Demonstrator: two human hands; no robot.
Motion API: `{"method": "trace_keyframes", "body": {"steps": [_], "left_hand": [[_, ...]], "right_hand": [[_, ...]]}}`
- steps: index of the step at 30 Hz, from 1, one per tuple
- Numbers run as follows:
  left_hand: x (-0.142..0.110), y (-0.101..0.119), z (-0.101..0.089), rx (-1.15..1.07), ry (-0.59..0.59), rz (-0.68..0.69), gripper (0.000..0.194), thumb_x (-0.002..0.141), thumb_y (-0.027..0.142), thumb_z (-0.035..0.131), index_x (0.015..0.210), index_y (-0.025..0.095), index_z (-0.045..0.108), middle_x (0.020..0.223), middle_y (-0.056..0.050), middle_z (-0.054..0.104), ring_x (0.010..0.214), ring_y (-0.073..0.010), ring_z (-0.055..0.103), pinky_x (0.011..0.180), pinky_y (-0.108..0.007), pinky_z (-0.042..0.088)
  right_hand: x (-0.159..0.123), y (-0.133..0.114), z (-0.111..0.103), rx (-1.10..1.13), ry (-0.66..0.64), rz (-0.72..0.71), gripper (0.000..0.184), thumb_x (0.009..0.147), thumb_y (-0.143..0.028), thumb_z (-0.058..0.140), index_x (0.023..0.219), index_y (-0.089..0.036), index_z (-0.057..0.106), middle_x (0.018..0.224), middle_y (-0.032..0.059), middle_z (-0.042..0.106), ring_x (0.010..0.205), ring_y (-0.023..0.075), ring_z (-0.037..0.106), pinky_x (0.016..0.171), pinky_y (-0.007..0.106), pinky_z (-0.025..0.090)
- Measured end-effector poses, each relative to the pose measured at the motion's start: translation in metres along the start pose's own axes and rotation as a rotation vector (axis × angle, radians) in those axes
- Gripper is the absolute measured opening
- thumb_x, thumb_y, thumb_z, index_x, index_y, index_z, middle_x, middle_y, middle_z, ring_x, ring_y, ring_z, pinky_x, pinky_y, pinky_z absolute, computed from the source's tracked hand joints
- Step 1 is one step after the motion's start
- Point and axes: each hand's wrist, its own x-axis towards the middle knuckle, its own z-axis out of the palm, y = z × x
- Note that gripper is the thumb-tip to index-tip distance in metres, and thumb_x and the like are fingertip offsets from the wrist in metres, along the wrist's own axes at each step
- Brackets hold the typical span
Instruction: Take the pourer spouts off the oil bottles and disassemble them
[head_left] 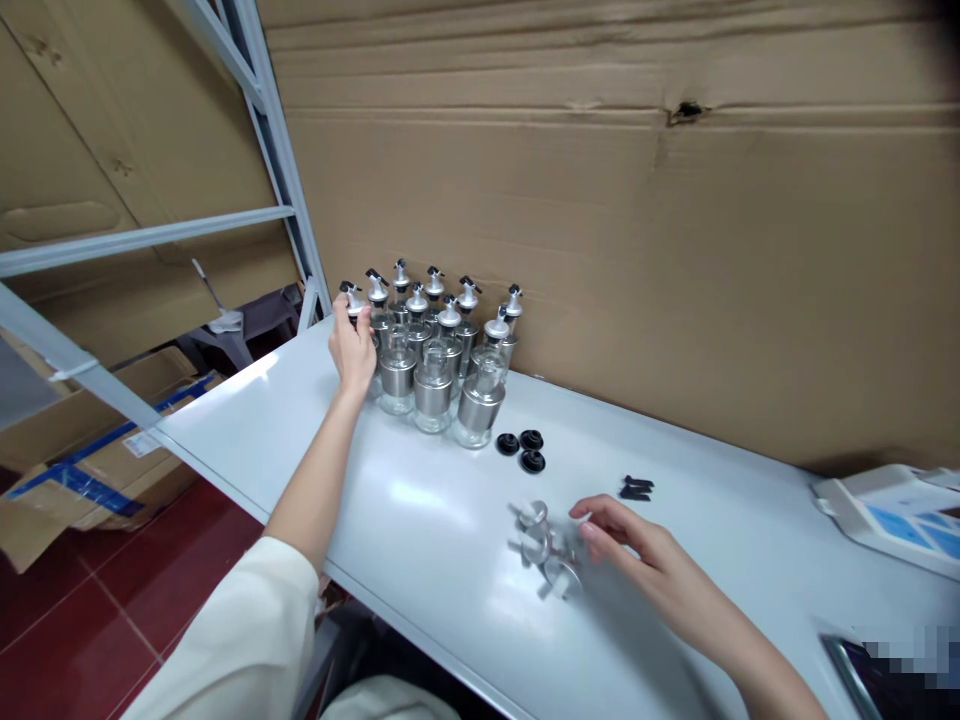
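Observation:
A cluster of several small glass bottles (pixel 433 350) with steel bands and pour-spout caps stands at the back of the white table (pixel 420 500). My left hand (pixel 351 350) is wrapped round the leftmost bottle (pixel 354 305) of the cluster. My right hand (pixel 626 545) rests on the table with fingers stretched out, the fingertips touching loose metal spout caps (pixel 546 548). Three black rubber stoppers (pixel 522 448) lie between the bottles and the caps. A few small black parts (pixel 636 488) lie just beyond my right hand.
A cardboard wall (pixel 637 230) rises right behind the table. A white device with a blue label (pixel 892 515) sits at the right edge, and a dark tray corner (pixel 862 670) shows at the bottom right. Metal shelf struts (pixel 277 150) and cardboard boxes (pixel 90 450) stand at the left.

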Motion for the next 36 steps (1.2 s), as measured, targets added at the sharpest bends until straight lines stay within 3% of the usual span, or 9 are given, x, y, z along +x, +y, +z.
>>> {"method": "trace_keyframes", "body": {"steps": [5,10,15,17,20,23,25,29,36], "left_hand": [[0.001,-0.001,0.006,-0.039,0.016,-0.02,0.055,0.09,0.063,0.022,0.116,0.019,0.042,0.072,-0.001,0.059,0.059,-0.016,0.061,0.067,-0.03,0.048],[0.002,0.005,-0.007,-0.057,0.164,0.102,0.057,0.087,0.067,0.025,0.104,0.017,0.046,0.102,-0.009,0.055,0.095,-0.0198,0.059,0.086,-0.035,0.046],[-0.013,0.055,-0.024,-0.197,0.313,0.159,0.043,0.092,0.058,0.022,0.1,0.02,0.041,0.101,-0.006,0.05,0.092,-0.0162,0.056,0.086,-0.032,0.045],[-0.043,0.088,-0.026,-0.396,0.082,0.116,0.045,0.089,0.063,0.027,0.096,0.021,0.041,0.093,-0.004,0.052,0.071,-0.0136,0.055,0.073,-0.03,0.047],[-0.108,0.138,-0.03,-0.601,-0.6,0.018,0.048,0.081,0.069,0.04,0.086,0.021,0.044,0.076,0.0,0.051,0.059,-0.0113,0.049,0.058,-0.026,0.043],[-0.165,0.169,-0.041,-0.941,-1.266,-0.332,0.046,0.087,0.065,0.032,0.088,0.02,0.042,0.065,0.004,0.044,0.044,-0.0061,0.037,0.047,-0.022,0.033],[-0.185,0.175,-0.05,-1.028,-1.489,-0.458,0.051,0.084,0.069,0.035,0.088,0.018,0.04,0.065,0.006,0.04,0.042,-0.0041,0.031,0.043,-0.02,0.026],[-0.193,0.173,-0.062,-1.058,-1.607,-0.549,0.05,0.083,0.069,0.034,0.087,0.019,0.035,0.065,0.008,0.031,0.045,-0.0041,0.024,0.043,-0.02,0.018],[-0.195,0.168,-0.056,-1.022,-1.585,-0.643,0.05,0.084,0.068,0.034,0.09,0.019,0.04,0.061,0.008,0.036,0.042,-0.0048,0.03,0.045,-0.021,0.025]], "right_hand": [[-0.001,-0.002,-0.001,-0.016,0.014,0.008,0.04,0.09,-0.055,0.034,0.1,-0.023,0.056,0.072,0.0006,0.055,0.074,0.0187,0.055,0.07,0.03,0.043],[-0.001,-0.003,-0.001,-0.008,0.077,-0.009,0.039,0.089,-0.054,0.037,0.099,-0.023,0.058,0.073,0.0013,0.058,0.076,0.0187,0.057,0.066,0.029,0.045],[0.0,-0.002,-0.002,0.037,0.216,-0.052,0.038,0.088,-0.055,0.039,0.094,-0.022,0.059,0.076,0.0028,0.061,0.074,0.0183,0.059,0.062,0.028,0.046],[0.0,-0.001,-0.003,0.049,0.312,-0.095,0.038,0.088,-0.054,0.04,0.093,-0.022,0.06,0.073,0.0028,0.061,0.072,0.0184,0.059,0.063,0.028,0.046],[-0.001,0.0,-0.004,0.061,0.462,-0.184,0.037,0.089,-0.052,0.041,0.086,-0.02,0.061,0.065,0.0022,0.06,0.068,0.0179,0.059,0.064,0.028,0.046],[-0.003,-0.001,-0.004,0.046,0.551,-0.27,0.036,0.091,-0.048,0.042,0.079,-0.02,0.061,0.06,0.001,0.059,0.06,0.0154,0.058,0.061,0.027,0.046],[-0.004,-0.004,-0.004,0.013,0.573,-0.329,0.035,0.092,-0.046,0.042,0.078,-0.019,0.061,0.061,0.001,0.06,0.057,0.014,0.058,0.059,0.025,0.046],[-0.005,-0.008,-0.001,-0.072,0.555,-0.495,0.034,0.089,-0.049,0.048,0.087,-0.018,0.061,0.066,0.002,0.063,0.061,0.0142,0.06,0.062,0.025,0.048],[-0.003,-0.009,0.006,-0.2,0.496,-0.648,0.055,0.08,-0.062,0.051,0.109,-0.016,0.059,0.081,0.0074,0.068,0.071,0.018,0.063,0.068,0.03,0.049]]}}
